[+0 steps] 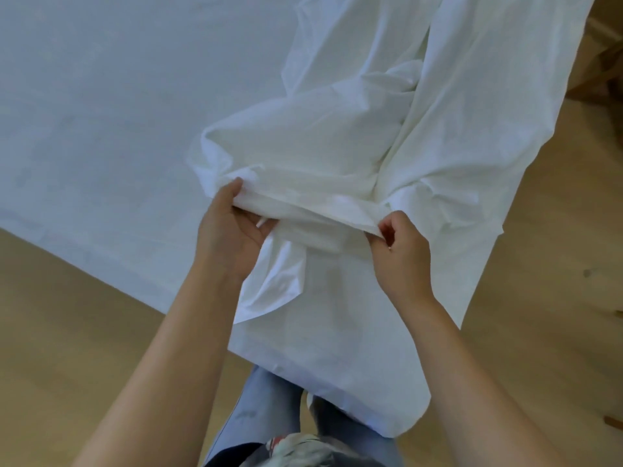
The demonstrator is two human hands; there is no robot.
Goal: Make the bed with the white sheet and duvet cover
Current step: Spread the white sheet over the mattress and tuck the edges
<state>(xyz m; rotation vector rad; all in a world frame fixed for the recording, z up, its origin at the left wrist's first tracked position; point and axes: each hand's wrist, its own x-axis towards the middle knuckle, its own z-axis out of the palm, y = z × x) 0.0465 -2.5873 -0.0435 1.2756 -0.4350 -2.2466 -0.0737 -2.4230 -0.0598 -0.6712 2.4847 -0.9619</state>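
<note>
Duvet cover (320, 146) held by both hands at the near corner of the bed (84, 203)
The white sheet (135, 96) lay flat across the bed; the duvet cover sat crumpled on the bed's near corner, one end hanging over its edge. The left hand (232, 230) gripped the cover's folded hem, and the right hand (403, 254) pinched the same hem further along

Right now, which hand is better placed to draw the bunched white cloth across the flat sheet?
Probably the left hand. It holds the bunched cloth at the end nearest the flat sheet, which spreads to the left. The right hand pinches the other end, towards the wooden floor.
</note>
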